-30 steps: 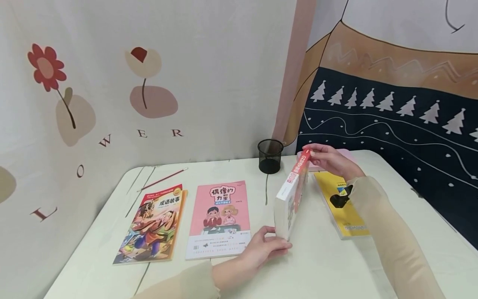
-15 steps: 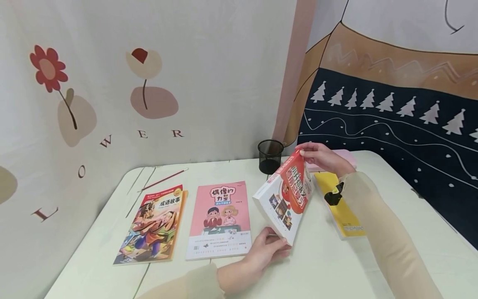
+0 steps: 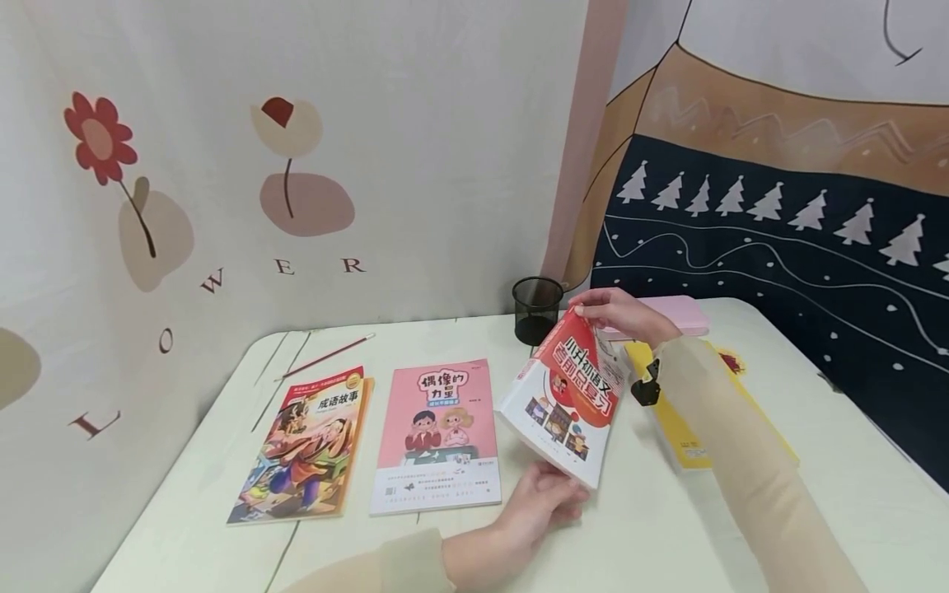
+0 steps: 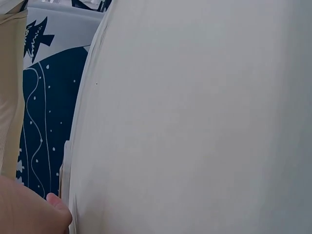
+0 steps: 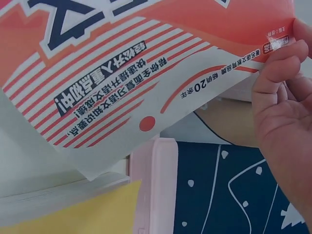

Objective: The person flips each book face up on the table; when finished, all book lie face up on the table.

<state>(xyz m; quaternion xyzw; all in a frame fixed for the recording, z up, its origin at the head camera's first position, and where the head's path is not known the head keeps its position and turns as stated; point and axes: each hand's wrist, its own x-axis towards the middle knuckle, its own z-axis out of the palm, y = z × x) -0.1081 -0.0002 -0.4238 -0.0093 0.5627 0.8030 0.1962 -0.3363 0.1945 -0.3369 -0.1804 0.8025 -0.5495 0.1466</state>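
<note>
A thick red and white book (image 3: 567, 395) is tilted up above the table, its illustrated front cover facing me. My right hand (image 3: 623, 315) pinches its top corner; in the right wrist view the curled fingers (image 5: 282, 63) hold the cover's red corner. At the lower edge, my left hand (image 3: 534, 511) grips the book from below, its fingers partly hidden behind the book. Only part of the left hand (image 4: 34, 209) shows in the left wrist view, beside a broad pale surface. A pink book (image 3: 437, 428) lies flat to the left of the held book.
A colourful storybook (image 3: 304, 445) lies farther left on the white table (image 3: 415, 560), with a red pencil (image 3: 326, 358) behind it. A black mesh pen holder (image 3: 535, 313) stands at the back. To the right are a yellow book (image 3: 678, 420) and a pink case (image 3: 682, 315).
The held book has turned from showing its spine to showing its front cover, and leans back more. The right hand has moved left with the book's top; the left hand stays near the bottom edge.
</note>
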